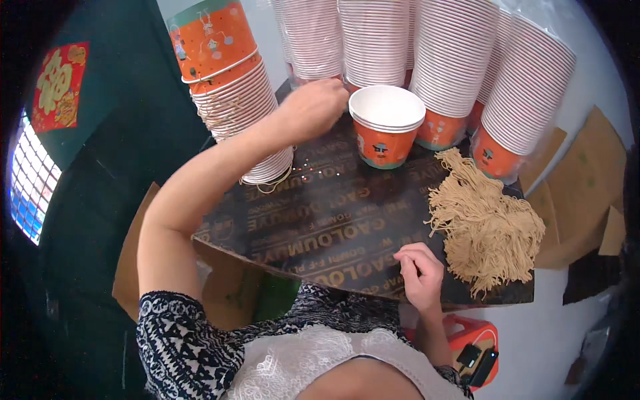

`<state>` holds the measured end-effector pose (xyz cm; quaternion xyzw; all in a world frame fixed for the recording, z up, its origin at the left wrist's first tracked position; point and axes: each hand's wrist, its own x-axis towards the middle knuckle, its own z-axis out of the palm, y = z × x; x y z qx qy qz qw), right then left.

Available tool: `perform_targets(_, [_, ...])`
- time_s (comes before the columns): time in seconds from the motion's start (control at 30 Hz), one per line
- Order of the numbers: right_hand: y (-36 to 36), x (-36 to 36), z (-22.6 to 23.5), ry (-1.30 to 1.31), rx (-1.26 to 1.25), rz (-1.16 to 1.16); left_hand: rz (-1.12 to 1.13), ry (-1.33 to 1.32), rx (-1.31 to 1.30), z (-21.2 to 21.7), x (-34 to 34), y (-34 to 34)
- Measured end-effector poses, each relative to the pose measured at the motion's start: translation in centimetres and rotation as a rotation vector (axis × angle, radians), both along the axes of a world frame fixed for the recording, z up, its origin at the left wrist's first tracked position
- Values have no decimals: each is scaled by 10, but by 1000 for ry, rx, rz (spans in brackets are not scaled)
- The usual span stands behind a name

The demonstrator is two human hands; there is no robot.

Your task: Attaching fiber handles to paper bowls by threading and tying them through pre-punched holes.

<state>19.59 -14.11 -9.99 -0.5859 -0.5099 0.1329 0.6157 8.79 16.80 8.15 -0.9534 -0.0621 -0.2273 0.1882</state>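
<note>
Both hands sit on the dark board (320, 233): left hand (313, 107) beside cup (387, 127), right hand (420, 273) at its near edge.

Dark printed board (333, 233): orange cup stacks (387, 127), tan string bundle (487, 227), right hand (420, 270).

The paper cups (386, 137) are orange outside and white inside, with little pictures. The pile of strings (487, 223) is tan. The board (320, 233) is dark brown with gold letters. The sleeve (180, 340) has a black-and-white pattern.
</note>
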Motion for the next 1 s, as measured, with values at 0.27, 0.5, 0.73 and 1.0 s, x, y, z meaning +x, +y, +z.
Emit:
perform_targets(0.27, [3, -2, 3, -91, 50, -27, -168, 119, 53, -53, 64, 10])
perform_targets(0.5, [-3, -2, 5, -123, 15, -37, -133, 207, -234, -50, 62, -9])
perform_targets(0.73, [0, -2, -1, -159, 80, -30, -282, 107, -414, -57, 31, -80])
perform_targets(1.0, [22, 1, 27, -200, 85, -340, -303, 139, -624, -48, 17, -110])
